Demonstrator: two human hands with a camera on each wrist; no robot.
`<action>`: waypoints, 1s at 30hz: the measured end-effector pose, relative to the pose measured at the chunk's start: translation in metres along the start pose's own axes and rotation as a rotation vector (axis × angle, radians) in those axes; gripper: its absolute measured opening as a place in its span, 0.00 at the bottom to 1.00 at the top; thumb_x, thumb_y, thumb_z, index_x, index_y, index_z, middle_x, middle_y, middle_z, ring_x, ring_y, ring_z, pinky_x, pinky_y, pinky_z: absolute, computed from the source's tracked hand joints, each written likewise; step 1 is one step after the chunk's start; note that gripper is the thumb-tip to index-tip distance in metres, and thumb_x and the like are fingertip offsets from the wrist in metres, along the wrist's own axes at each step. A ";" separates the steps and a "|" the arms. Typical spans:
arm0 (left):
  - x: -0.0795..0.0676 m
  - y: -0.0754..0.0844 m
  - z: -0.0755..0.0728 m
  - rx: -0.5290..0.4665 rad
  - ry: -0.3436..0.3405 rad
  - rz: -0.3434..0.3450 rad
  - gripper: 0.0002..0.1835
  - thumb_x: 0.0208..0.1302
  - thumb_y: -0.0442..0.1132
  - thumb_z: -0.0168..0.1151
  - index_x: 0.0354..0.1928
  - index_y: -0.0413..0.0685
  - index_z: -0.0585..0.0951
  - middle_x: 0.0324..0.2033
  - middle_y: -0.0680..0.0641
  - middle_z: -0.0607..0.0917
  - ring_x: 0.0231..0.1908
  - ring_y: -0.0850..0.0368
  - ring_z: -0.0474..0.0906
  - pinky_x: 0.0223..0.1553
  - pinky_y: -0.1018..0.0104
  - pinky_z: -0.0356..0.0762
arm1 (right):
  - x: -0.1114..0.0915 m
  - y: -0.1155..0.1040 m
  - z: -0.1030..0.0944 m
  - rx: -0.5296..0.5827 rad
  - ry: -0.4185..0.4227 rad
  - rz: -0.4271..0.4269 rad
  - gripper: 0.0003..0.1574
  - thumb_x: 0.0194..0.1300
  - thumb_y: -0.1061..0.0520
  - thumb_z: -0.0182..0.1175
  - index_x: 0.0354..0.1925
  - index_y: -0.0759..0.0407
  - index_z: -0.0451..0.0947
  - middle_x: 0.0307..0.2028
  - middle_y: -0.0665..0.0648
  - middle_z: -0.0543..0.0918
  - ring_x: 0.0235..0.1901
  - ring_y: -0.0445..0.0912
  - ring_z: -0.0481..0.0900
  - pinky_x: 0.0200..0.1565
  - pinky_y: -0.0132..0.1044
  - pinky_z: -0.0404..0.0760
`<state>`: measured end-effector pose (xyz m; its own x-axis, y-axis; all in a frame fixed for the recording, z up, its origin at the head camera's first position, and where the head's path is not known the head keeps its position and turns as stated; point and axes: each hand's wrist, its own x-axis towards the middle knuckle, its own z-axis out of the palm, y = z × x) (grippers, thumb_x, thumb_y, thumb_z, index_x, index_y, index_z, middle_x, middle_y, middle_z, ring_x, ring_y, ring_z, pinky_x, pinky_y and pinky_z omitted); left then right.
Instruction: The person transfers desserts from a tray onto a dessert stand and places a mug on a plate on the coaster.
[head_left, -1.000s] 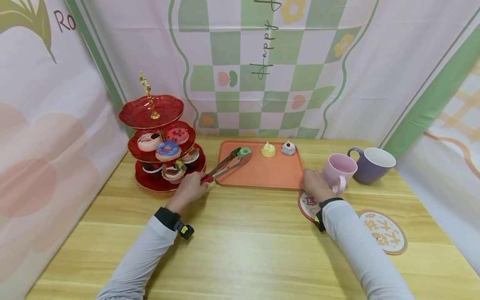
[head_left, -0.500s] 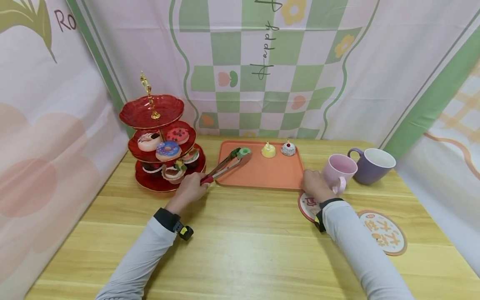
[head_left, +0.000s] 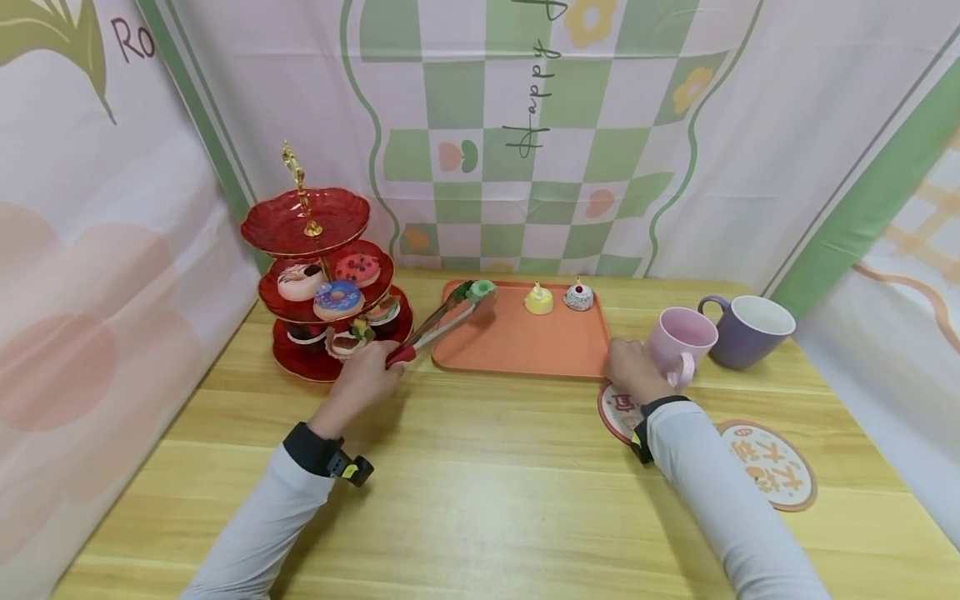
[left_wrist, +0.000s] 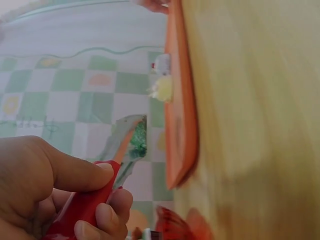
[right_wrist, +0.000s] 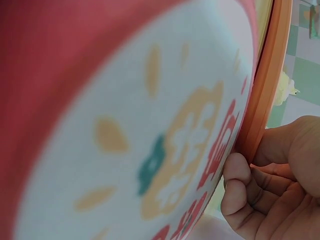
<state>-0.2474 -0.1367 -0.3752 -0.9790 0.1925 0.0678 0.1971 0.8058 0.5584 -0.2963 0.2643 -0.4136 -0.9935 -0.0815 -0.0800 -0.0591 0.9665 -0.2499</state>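
My left hand [head_left: 365, 375] grips the red handle of a pair of metal tongs [head_left: 448, 323]. Between the tongs' tips sits a small green toy cake [head_left: 481, 290], with a darker green part beside it. In the left wrist view, the green cake [left_wrist: 138, 139] appears lifted off the orange tray [head_left: 525, 350]. My right hand [head_left: 632, 368] pinches the tray's front right corner, thumb on top and fingers curled at the rim in the right wrist view. A yellow cake [head_left: 538, 300] and a white cake with a cherry [head_left: 578, 296] rest on the tray's back right.
A three-tier red stand [head_left: 303, 218] with several toy donuts and cakes stands left, close by my left hand. Right of the tray are a pink mug [head_left: 681, 337] and a purple mug [head_left: 750, 333]. One round coaster [head_left: 618, 408] lies under my right wrist, another coaster [head_left: 768, 467] farther right.
My left hand has drawn back toward the lower left with the tongs, and the green cake has risen and shifted slightly left. The right hand keeps its place on the tray.
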 end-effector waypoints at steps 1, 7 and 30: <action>-0.002 0.001 -0.002 0.005 0.005 0.001 0.11 0.62 0.35 0.58 0.45 0.38 0.80 0.31 0.43 0.78 0.30 0.49 0.70 0.31 0.60 0.67 | 0.000 0.000 0.000 0.000 -0.002 0.000 0.08 0.57 0.66 0.49 0.34 0.72 0.72 0.27 0.65 0.74 0.28 0.57 0.72 0.29 0.45 0.72; -0.015 0.008 -0.017 -0.012 0.003 -0.010 0.14 0.62 0.35 0.60 0.48 0.36 0.78 0.33 0.42 0.78 0.29 0.49 0.71 0.30 0.60 0.68 | 0.001 0.000 0.000 0.000 -0.009 0.005 0.09 0.57 0.66 0.49 0.35 0.72 0.72 0.26 0.65 0.73 0.27 0.56 0.72 0.28 0.44 0.72; -0.055 0.009 -0.062 0.053 0.119 0.023 0.21 0.61 0.35 0.60 0.54 0.28 0.74 0.46 0.32 0.78 0.33 0.44 0.75 0.33 0.53 0.74 | 0.002 -0.001 0.001 -0.015 -0.012 0.016 0.10 0.57 0.66 0.49 0.36 0.73 0.73 0.27 0.66 0.74 0.28 0.57 0.72 0.31 0.46 0.72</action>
<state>-0.1947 -0.1745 -0.3226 -0.9728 0.1460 0.1799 0.2192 0.8311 0.5112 -0.2978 0.2628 -0.4141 -0.9931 -0.0689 -0.0951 -0.0449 0.9712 -0.2339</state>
